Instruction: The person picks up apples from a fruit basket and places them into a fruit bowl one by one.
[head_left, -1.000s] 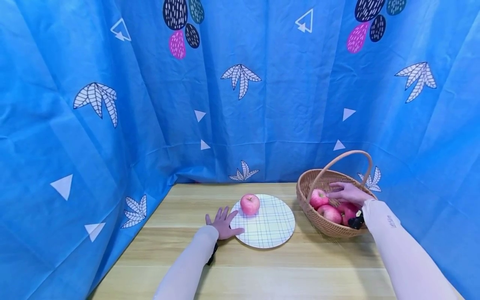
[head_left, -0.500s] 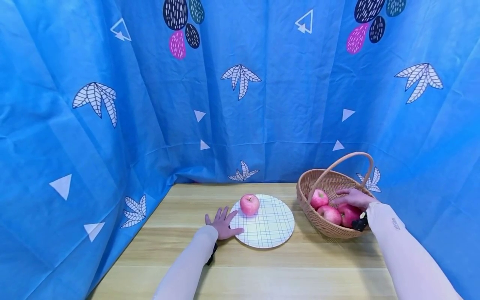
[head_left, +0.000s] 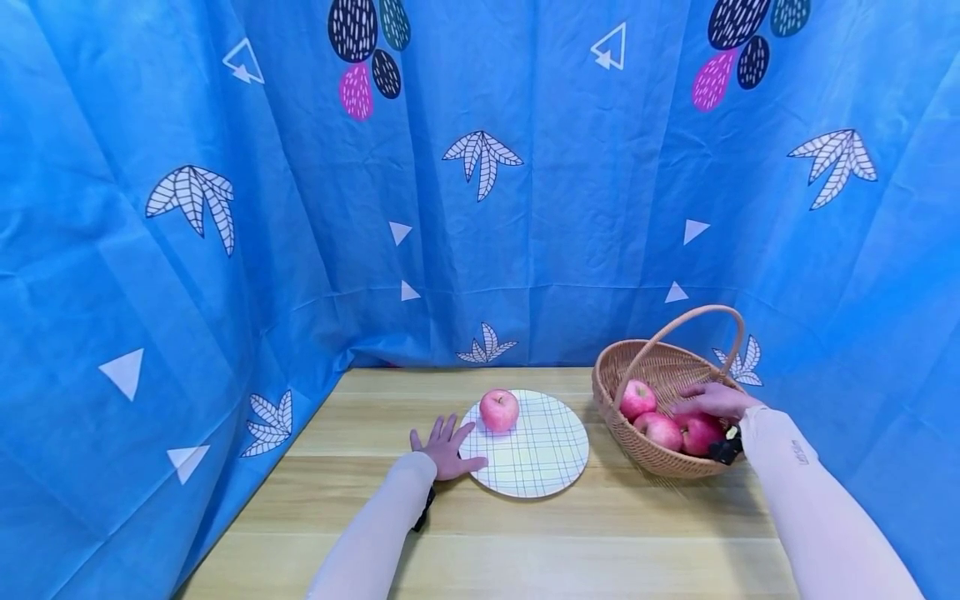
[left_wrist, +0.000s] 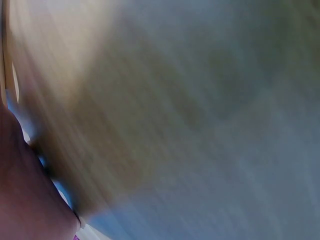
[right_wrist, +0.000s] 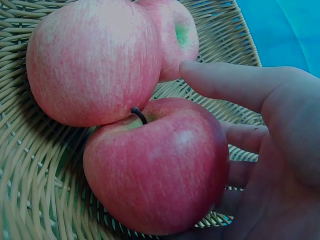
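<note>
My left hand (head_left: 447, 450) is spread with straight fingers at the left edge of a round white checked plate (head_left: 536, 454). One pink-red apple (head_left: 499, 410) sits on the plate's far left part. In the wicker basket (head_left: 632, 443) at the right lie three more apples. My right hand (head_left: 720, 402) reaches inside, its fingers extended along the far side of the reddest apple (right_wrist: 157, 175), which shows its stem. Another apple (right_wrist: 95, 60) presses against that one, and a third apple (right_wrist: 182, 35) is behind, near a fingertip. The left wrist view is mostly blurred tabletop.
The basket's arched handle (head_left: 701, 310) rises over the apples. A wooden table (head_left: 525, 558) carries everything. Blue patterned curtain (head_left: 480, 250) surrounds the table at the back and both sides.
My right hand has shifted slightly right and down inside the basket, closer to the reddest apple. The left hand, plate and its apple look unchanged.
</note>
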